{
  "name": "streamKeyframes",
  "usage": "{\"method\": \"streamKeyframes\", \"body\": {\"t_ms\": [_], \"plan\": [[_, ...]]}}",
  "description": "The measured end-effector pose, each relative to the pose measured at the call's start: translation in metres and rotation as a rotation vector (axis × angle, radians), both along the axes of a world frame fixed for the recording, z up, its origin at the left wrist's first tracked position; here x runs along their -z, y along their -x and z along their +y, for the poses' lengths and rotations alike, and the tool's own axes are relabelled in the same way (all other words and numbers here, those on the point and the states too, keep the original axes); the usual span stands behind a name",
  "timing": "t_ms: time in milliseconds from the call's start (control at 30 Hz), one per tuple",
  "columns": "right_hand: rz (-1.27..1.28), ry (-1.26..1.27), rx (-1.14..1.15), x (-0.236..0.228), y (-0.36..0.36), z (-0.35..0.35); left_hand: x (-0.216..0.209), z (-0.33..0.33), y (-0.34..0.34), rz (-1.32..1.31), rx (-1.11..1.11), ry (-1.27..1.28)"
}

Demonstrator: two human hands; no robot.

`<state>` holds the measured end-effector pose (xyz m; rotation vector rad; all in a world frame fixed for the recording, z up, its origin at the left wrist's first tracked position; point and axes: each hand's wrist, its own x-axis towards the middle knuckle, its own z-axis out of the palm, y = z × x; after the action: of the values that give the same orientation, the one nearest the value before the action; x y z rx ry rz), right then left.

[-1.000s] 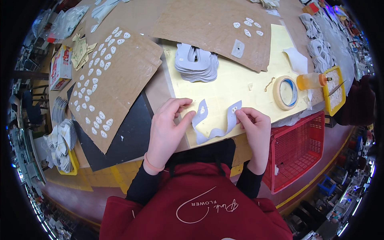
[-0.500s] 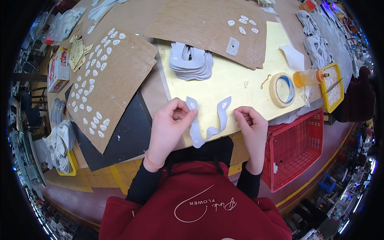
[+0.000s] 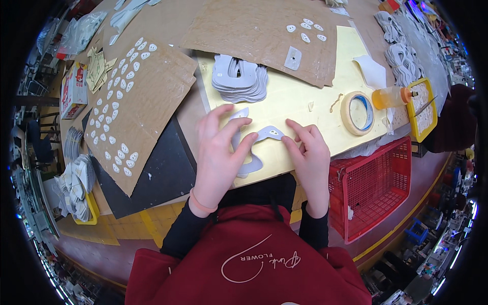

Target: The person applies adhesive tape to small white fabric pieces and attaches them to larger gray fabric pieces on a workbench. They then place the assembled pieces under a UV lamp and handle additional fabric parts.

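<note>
I log one grey strip (image 3: pixel 250 166) on the yellow-covered worktop (image 3: pixel 295 112), its left part running partly beneath the left hand (image 3: pixel 216 147). That hand is loosely spread, thumb at the strip's upper right arm; no pinch visible. The right hand (image 3: pixel 311 151) has thumb and index parted beside the strip's right end; contact I cannot confirm. Done, as I judge it: a small white patch (image 3: pixel 274 132) sits on that right end. The left end is too covered by fingers for me to score. Left, by my reading: the stack of grey pieces (image 3: pixel 239 90) beyond the fingers, plus many loose white pieces (image 3: pixel 130 74) on the left brown board (image 3: pixel 157 89) and a handful on the far brown board (image 3: pixel 244 30).
</note>
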<state>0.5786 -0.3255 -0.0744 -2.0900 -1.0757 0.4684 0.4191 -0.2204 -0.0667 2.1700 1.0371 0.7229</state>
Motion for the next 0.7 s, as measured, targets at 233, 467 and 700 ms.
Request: {"method": "streamKeyframes", "body": {"t_ms": [233, 467, 700], "plan": [[-0.053, -0.006, -0.062, 0.005, 0.004, 0.004, 0.011, -0.001, -0.021, 0.026, 0.216, 0.153], [0.078, -0.08, -0.031, 0.005, 0.008, 0.001, 0.005, 0.002, -0.024, 0.089, 0.219, 0.35], [0.799, -0.387, -0.074, -0.02, 0.019, 0.001, -0.027, 0.001, 0.004, -0.532, 0.123, 1.111]]}}
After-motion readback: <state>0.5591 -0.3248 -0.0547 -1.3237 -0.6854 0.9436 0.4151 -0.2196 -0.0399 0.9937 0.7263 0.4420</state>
